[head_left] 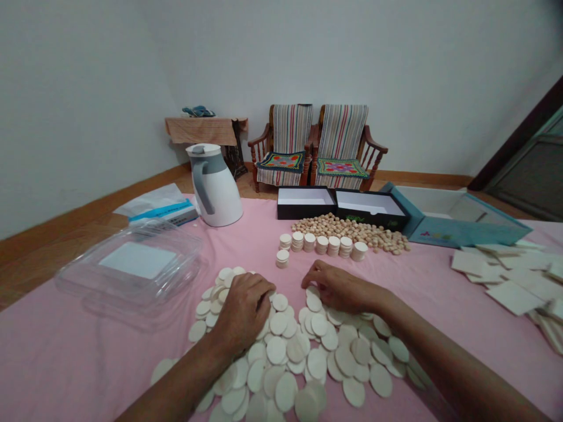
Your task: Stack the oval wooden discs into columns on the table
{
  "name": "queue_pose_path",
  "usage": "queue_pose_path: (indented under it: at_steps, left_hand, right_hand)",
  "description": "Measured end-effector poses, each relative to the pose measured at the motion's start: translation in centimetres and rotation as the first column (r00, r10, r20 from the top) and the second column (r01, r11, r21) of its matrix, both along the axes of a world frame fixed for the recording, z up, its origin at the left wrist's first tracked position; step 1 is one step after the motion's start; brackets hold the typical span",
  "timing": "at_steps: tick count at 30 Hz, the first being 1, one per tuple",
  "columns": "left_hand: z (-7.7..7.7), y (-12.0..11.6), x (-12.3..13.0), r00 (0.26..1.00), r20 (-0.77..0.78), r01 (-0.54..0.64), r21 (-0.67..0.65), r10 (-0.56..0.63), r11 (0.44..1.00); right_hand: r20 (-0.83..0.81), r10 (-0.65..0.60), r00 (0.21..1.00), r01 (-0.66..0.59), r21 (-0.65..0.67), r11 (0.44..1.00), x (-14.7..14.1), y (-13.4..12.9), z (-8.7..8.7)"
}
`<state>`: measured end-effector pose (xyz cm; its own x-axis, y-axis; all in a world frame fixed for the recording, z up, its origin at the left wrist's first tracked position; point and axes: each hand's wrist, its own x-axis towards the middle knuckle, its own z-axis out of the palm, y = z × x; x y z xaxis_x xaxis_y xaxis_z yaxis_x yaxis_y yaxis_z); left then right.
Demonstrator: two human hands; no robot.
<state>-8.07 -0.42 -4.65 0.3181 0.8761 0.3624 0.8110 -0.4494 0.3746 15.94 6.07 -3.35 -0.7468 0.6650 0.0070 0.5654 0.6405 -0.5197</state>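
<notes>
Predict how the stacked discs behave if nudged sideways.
The stacked discs would probably shear apart if pushed near the top: separate layers show, with no visible binding. Tipping whole seems less likely, since they stand squat. Individually they're likely light, judging by the thin loose discs.

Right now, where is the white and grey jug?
In the head view, the jug stands left of centre on the pink cloth, right of the blue-striped packet, beyond the clear container.

The wooden discs (277, 350) are cream, the beads (347, 230) tan, the cloth (255, 234) pink; the jug (226, 196) white and grey, the armchair covers (292, 130) striped red, white and grey.
</notes>
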Motion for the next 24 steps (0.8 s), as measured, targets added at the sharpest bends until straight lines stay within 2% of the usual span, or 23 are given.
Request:
queue_pose_path:
  at_steps: [4, 7, 11, 16, 21, 24]
  left_hand:
    - [-0.1, 0.1, 0.0, 1.000, 0.004, 0.001, -0.006, -0.001, 1.000]
    - [-0.1, 0.0, 0.0, 1.000, 0.005, 0.003, -0.010, -0.003, 1.000]
    - [-0.1, -0.1, -0.1, 1.000, 0.016, 0.004, 0.001, -0.004, 1.000]
    - [-0.1, -0.2, -0.1, 1.000, 0.015, 0.005, 0.002, -0.005, 1.000]
    - [-0.1, -0.2, -0.1, 1.000, 0.017, 0.003, -0.004, -0.003, 1.000]
    - [-0.1, -0.2, -0.1, 1.000, 0.018, 0.003, -0.009, -0.003, 1.000]
  right_hand:
    - [0.001, -0.010, 1.000, 0.010, 0.023, 1.000, -0.5, -0.1, 0.4]
    - [-0.015, -0.100, 0.995, 0.101, 0.092, 0.991, -1.7, 0.7, 0.7]
    - [-0.152, -0.216, 0.964, 0.245, 0.209, 0.947, -4.1, 2.3, 0.7]
    - [-0.164, -0.280, 0.946, 0.311, 0.213, 0.926, -6.6, 3.7, 0.4]
    - [-0.171, -0.274, 0.947, 0.308, 0.228, 0.924, -7.0, 3.8, 0.1]
    - [-0.226, -0.302, 0.926, 0.353, 0.232, 0.907, -6.4, 3.0, 0.3]
